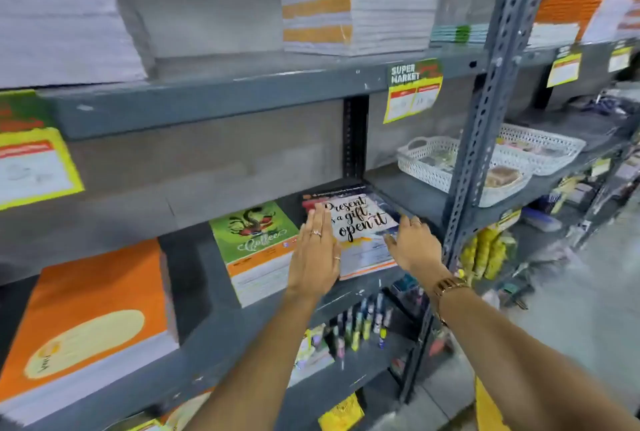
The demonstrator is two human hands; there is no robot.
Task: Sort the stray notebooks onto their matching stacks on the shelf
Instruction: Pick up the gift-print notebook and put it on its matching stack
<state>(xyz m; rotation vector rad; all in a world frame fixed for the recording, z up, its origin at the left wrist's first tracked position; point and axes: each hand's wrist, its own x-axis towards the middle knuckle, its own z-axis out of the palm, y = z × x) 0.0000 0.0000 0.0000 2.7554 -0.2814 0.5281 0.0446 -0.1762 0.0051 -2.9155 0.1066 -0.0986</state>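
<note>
A notebook stack with a white lettered cover reading "Present is a gift, open it" (363, 223) lies on the middle shelf (408, 195). My left hand (315, 250) rests flat against its left edge, fingers straight. My right hand (414, 242) touches its right edge, fingers spread. To the left sits a green "Coffee" notebook stack (254, 236), and further left a tall orange-covered stack (90, 313). On the upper shelf stands a stack with orange spines (356, 5).
A perforated grey upright post (485, 119) stands just right of my right hand. White lattice baskets (460, 167) sit further right on the shelf. Pens and markers (360, 323) fill the shelf below. Yellow price tags (412, 91) hang from the shelf edges.
</note>
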